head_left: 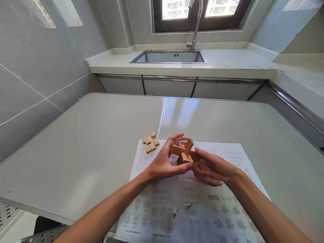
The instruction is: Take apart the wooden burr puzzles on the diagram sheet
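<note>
Kitchen, with sink (pixel 169 57) and faucet (pixel 197 25)

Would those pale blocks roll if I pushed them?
Probably not: the pale blocks have flat sides and square edges. They'd likely feel stiff, because they look wooden. They might slide, since the table looks shiny.

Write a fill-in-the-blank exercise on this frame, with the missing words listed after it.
1. The wooden assembly between the left hand and right hand is ____ in tone than the pale blocks.
2. The pale blocks lie on the person's ____ side.
3. The printed sheet rests on a light-coloured ____.
4. A metal faucet stands behind the ____ set into the counter.

Missing words: darker; left; table; sink.
</note>
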Demonstrator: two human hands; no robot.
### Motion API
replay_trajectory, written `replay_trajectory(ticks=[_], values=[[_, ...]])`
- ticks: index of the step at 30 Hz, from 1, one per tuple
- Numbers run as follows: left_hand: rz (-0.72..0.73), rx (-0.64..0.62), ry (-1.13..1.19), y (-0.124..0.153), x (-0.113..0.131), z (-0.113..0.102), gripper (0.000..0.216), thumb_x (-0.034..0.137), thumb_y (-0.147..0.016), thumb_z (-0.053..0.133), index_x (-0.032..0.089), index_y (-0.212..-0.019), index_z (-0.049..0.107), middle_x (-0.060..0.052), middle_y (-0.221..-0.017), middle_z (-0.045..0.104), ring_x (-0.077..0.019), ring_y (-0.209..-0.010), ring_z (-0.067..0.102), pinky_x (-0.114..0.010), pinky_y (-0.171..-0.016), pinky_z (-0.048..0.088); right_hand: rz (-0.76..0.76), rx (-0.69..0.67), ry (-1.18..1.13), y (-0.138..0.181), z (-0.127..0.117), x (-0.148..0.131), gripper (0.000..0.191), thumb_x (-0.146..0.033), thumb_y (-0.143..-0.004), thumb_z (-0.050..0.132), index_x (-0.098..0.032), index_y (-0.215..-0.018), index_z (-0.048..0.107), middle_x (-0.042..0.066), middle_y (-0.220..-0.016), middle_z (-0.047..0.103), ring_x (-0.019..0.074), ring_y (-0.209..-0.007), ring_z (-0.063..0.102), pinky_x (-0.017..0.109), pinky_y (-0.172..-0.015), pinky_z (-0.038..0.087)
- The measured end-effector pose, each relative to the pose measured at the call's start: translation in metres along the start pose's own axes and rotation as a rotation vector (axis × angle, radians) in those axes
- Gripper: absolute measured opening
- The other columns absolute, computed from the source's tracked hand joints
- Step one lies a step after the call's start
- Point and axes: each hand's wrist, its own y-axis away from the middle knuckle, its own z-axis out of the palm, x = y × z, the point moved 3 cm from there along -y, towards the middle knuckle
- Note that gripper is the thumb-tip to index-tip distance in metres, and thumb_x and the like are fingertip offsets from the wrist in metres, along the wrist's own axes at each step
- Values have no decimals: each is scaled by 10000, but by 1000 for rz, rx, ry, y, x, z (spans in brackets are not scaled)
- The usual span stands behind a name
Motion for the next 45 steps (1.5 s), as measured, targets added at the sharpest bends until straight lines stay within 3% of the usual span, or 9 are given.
replay_trajectory(ticks=[9,18,23,28,31,36,38,42,45], values=[[11,16,34,0,-3,1,853,376,-796,902,297,-1517,453,-136,-1531,563,-332,-1387,577,-510,-1177,474,-18,55,10,-3,-6,4,462,-655,-1037,494,-202,-959,543,-109,-526,403,61,-301,334,157,-288,255],[14,35,73,-1,-2,3,845,376,-794,899,291,-1507,454,-141,-1510,574,-313,-1358,598,-480,-1140,518,-39,65,47,-3,-5,2,474,-646,-1041,481,-187,-988,584,-103,-550,387,57,-328,327,162,-311,237],[-66,23,171,-3,-5,4,826,443,-786,901,270,-1478,484,-155,-1432,612,-326,-1310,637,-450,-1032,587,-40,40,72,-1,-1,0,474,-640,-1040,488,-184,-1045,614,-107,-557,373,54,-339,303,169,-330,251],[-36,32,125,-3,-1,2,810,415,-769,905,262,-1452,499,-141,-1405,622,-305,-1258,658,-422,-978,609,-41,68,103,-2,3,-2,489,-671,-1023,500,-193,-1011,601,-102,-564,385,58,-355,303,188,-357,256],[23,92,27,-3,6,2,789,357,-760,899,252,-1431,496,-128,-1351,645,-288,-1198,672,-402,-918,629,-124,192,222,-6,5,-2,529,-711,-1021,459,-201,-968,589,-72,-594,457,89,-381,406,237,-403,341],[156,250,-163,-2,10,5,761,264,-729,882,253,-1385,497,-119,-1364,601,-224,-1049,669,-319,-738,654,-507,764,724,-4,2,-9,413,-617,-1001,586,-210,-1045,632,-34,-663,550,146,-558,517,278,-538,416],[194,268,-224,-2,7,5,777,245,-731,870,269,-1405,483,-119,-1410,568,-235,-1103,656,-323,-749,667,-629,897,872,0,1,-11,372,-575,-1025,551,-213,-1028,639,-24,-693,562,155,-613,527,292,-602,433],[253,246,-416,1,2,6,871,192,-728,850,285,-1485,431,-127,-1453,548,-308,-1308,601,-432,-943,661,-733,954,959,4,0,-12,304,-503,-1048,512,-228,-953,600,-36,-684,541,150,-598,503,299,-626,435],[306,223,-513,2,-1,7,893,151,-745,800,285,-1526,390,-137,-1488,528,-320,-1359,578,-448,-971,650,-722,925,1040,3,5,-12,304,-474,-1028,564,-228,-852,588,-21,-672,576,151,-591,513,294,-600,424]])
